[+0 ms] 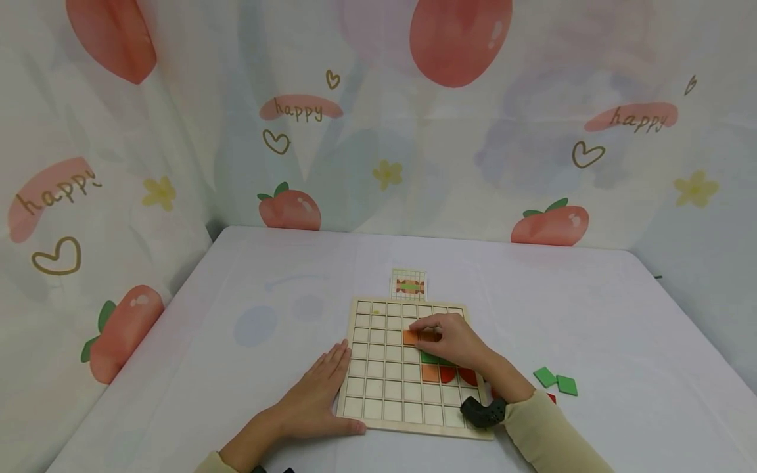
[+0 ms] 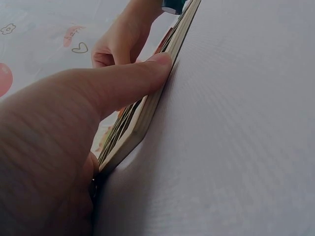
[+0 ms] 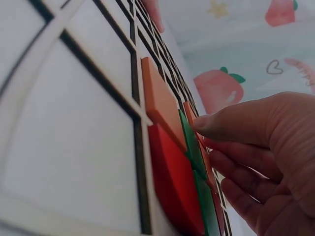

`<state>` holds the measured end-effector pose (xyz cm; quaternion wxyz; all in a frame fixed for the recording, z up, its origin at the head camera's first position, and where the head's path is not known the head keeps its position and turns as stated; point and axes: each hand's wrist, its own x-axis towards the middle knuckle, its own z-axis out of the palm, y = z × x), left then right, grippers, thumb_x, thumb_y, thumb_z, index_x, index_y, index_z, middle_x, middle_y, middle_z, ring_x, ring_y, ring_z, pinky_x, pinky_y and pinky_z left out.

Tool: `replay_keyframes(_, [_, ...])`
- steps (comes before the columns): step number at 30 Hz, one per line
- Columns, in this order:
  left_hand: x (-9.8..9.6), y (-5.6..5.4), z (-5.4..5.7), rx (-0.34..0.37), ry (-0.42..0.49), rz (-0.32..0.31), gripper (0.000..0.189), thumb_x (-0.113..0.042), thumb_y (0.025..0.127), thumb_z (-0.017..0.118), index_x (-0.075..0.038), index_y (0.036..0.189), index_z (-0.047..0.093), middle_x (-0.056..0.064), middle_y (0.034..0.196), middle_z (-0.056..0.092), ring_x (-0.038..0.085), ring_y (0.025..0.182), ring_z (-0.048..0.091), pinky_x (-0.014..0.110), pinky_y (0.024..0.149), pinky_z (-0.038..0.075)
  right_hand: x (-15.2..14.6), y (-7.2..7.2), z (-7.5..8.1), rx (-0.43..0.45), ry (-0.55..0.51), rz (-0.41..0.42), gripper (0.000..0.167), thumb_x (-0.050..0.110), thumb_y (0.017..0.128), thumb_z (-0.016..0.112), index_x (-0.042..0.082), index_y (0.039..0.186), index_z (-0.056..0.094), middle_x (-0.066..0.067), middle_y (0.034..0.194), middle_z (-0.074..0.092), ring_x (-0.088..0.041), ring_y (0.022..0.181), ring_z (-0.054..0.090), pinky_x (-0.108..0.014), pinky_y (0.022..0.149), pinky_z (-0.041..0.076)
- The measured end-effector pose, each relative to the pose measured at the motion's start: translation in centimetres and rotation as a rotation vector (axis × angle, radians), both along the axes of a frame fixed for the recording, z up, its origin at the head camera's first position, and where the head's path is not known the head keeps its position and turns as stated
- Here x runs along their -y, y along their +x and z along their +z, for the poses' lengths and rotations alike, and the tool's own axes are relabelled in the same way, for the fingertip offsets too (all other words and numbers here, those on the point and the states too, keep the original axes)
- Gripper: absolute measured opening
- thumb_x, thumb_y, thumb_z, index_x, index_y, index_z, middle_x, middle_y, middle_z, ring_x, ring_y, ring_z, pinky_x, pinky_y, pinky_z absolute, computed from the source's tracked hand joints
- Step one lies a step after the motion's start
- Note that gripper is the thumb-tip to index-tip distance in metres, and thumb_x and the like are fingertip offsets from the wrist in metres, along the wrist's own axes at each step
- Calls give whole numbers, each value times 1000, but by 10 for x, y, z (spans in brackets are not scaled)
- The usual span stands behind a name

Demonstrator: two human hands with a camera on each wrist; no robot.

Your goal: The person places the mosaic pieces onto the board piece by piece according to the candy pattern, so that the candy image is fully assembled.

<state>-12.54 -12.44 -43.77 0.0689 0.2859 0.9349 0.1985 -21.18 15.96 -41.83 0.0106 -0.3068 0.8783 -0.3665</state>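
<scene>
grid board [image 1: 373, 388] holds orange, green, red tiles [image 1: 430, 374]

I have room to pass over the left columns of the board [image 1: 375, 370], between my left hand [image 1: 316, 399] at its edge and my right hand [image 1: 452, 341] at the orange tile [image 1: 409, 337], while my right forearm [image 1: 510, 377] bars the right side.

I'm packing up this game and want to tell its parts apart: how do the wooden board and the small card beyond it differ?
The board is far larger than the card. The board has raised dividers, while the card's lines look printed. The board carries separate coloured tiles; the card's coloured pattern looks flat. Both show a grid.
</scene>
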Motion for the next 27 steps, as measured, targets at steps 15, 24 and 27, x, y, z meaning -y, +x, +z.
replay_keyframes(15, [0, 0, 1, 10, 15, -2, 117, -79, 70, 47, 2, 146, 9, 11, 153, 0, 21, 138, -1, 39, 110, 8, -33, 14, 6, -92, 33, 2, 26, 9, 79, 72, 2, 104, 68, -7, 100, 66, -20, 87, 60, -30, 68, 52])
replay_keyframes(24, [0, 0, -2, -2, 12, 2, 117, -80, 70, 47, 1, 146, 8, 11, 153, -1, 21, 138, -1, 39, 110, 8, -62, 30, 11, 18, 50, -177, 29, 17, 80, 73, 9, 108, 68, -3, 105, 65, -27, 104, 56, -51, 86, 44])
replay_keyframes(27, [0, 0, -2, 0, 13, 4, 117, -79, 70, 47, 1, 146, 9, 10, 153, -1, 21, 138, -1, 39, 110, 8, -70, 36, 10, 22, 59, -224, 29, 17, 79, 73, 9, 107, 68, -3, 105, 65, -28, 104, 56, -52, 85, 45])
